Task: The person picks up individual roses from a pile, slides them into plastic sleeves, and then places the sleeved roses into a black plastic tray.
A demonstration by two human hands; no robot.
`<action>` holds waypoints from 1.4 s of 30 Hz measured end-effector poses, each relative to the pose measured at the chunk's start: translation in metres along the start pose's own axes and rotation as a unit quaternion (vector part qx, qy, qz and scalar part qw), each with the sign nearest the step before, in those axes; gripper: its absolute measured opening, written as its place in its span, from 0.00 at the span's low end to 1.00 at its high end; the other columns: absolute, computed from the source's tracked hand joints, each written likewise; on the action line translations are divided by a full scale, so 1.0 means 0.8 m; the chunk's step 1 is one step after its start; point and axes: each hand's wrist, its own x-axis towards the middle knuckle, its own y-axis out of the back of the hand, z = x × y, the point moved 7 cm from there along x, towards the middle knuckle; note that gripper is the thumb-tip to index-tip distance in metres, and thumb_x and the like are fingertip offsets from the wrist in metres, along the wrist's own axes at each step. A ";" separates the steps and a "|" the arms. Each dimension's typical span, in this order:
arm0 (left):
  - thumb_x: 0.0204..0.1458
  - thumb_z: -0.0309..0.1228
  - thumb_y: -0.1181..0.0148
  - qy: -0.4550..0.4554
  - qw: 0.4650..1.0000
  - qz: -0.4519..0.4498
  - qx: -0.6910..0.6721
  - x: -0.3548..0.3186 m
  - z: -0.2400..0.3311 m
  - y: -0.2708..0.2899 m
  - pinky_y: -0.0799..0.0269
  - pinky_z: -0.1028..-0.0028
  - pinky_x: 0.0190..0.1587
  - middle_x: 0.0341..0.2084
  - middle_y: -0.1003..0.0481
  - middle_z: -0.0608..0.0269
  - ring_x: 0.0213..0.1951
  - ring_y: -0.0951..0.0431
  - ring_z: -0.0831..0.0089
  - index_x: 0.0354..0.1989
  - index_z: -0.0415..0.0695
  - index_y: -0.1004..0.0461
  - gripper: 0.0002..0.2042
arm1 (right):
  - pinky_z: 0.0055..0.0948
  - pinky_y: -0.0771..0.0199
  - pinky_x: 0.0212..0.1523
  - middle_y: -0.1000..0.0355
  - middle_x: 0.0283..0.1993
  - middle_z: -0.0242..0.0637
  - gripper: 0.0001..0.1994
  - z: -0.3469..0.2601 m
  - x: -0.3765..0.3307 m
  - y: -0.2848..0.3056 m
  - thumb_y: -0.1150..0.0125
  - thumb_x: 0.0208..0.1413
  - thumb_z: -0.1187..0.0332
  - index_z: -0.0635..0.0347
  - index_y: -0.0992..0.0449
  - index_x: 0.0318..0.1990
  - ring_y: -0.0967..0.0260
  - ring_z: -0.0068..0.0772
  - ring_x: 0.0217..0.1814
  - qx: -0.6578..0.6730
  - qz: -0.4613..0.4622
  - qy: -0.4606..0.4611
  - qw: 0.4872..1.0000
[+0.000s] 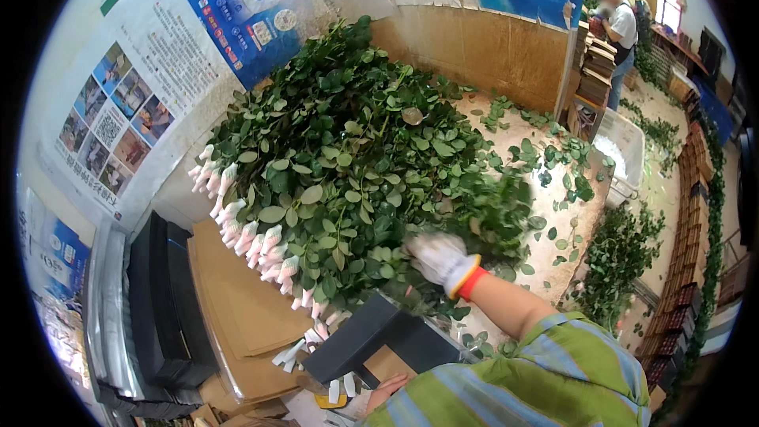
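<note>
A big heap of leafy green rose stems [340,158] lies on the table, their buds wrapped in white sleeves [245,229] along the heap's left edge. My right hand [439,261], in a white glove with a red cuff, is buried in the near right side of the heap, closed around a blurred leafy stem [494,217]. My left hand [387,389] is bare and mostly hidden by my striped sleeve. It rests at the lower edge of a dark grey box-like object [368,340]; its grip is hidden.
Flat cardboard sheets [237,300] and a stack of black trays [158,300] sit to the left. A wooden partition [490,47] backs the table. Stripped leaves [617,257] lie on the floor by a white bin [624,142]. Another person [621,28] stands at the back right.
</note>
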 end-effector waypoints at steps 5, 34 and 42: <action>0.58 0.34 0.40 0.088 0.996 0.019 -0.009 0.001 0.012 0.002 0.43 0.65 0.68 0.59 0.28 0.56 0.65 0.34 0.60 0.57 0.45 0.25 0.18 | 0.47 0.24 0.31 0.26 0.37 0.46 0.18 0.071 -0.022 0.043 0.44 0.50 0.70 0.51 0.27 0.50 0.24 0.47 0.34 -0.044 0.112 -0.131 0.984; 0.64 0.44 0.49 0.237 0.969 0.064 0.031 -0.002 0.021 0.010 0.33 0.72 0.57 0.53 0.24 0.61 0.55 0.26 0.69 0.58 0.49 0.27 0.19 | 0.39 0.24 0.35 0.27 0.32 0.39 0.18 -0.058 -0.117 0.233 0.41 0.40 0.70 0.57 0.26 0.43 0.26 0.41 0.34 -0.071 0.077 0.237 0.966; 0.68 0.47 0.57 0.244 0.924 0.161 -0.245 0.002 0.022 0.028 0.31 0.73 0.53 0.44 0.22 0.58 0.46 0.24 0.73 0.60 0.35 0.31 0.26 | 0.42 0.21 0.39 0.24 0.42 0.47 0.25 -0.027 -0.105 0.148 0.39 0.50 0.66 0.55 0.33 0.58 0.24 0.51 0.38 0.045 -0.102 0.130 0.985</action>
